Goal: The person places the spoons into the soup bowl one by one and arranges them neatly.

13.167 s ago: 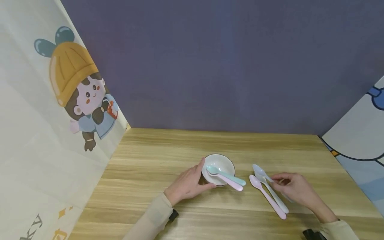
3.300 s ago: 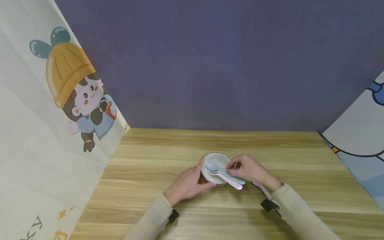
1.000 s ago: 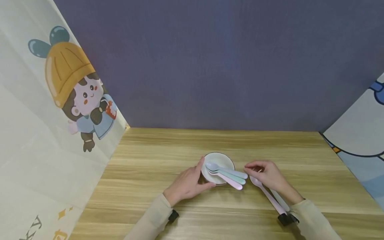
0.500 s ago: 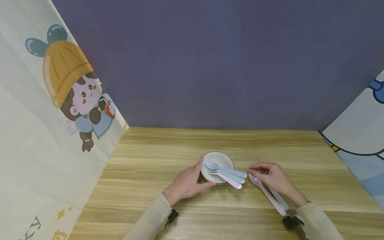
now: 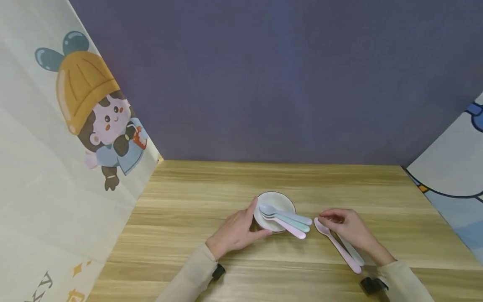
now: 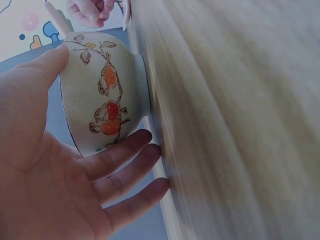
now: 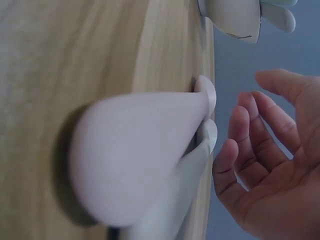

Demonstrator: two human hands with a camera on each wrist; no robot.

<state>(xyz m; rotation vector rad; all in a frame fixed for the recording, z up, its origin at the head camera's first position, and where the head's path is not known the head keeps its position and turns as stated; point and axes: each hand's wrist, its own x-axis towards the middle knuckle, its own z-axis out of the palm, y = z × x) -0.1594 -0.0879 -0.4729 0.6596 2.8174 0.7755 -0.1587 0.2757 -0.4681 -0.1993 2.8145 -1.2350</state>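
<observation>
My left hand (image 5: 237, 231) holds the white bowl (image 5: 283, 200) at its left side, thumb at the rim. In the left wrist view the bowl (image 6: 102, 95) shows painted orange and red fruit. Three spoons lean in it, handles over the right rim: a pale blue spoon (image 5: 292, 216), a mint spoon (image 5: 299, 225) and a pink spoon (image 5: 294, 230). My right hand (image 5: 349, 228) hovers over two spoons on the table, fingers loosely bent and nothing between them. These are a pink spoon (image 5: 341, 251) and a whitish spoon (image 5: 352, 253), its bowl end hidden under the hand.
The wood-grain table (image 5: 196, 188) ends at a dark blue-grey wall panel (image 5: 279, 84). A white panel with a cartoon figure (image 5: 113, 121) borders the left side; another printed panel (image 5: 449, 163) stands at the right.
The pale blue spoon, in my right hand earlier, now lies in the bowl. My right hand has let go and moved right, back over the two table spoons. My left hand stays at the bowl.
</observation>
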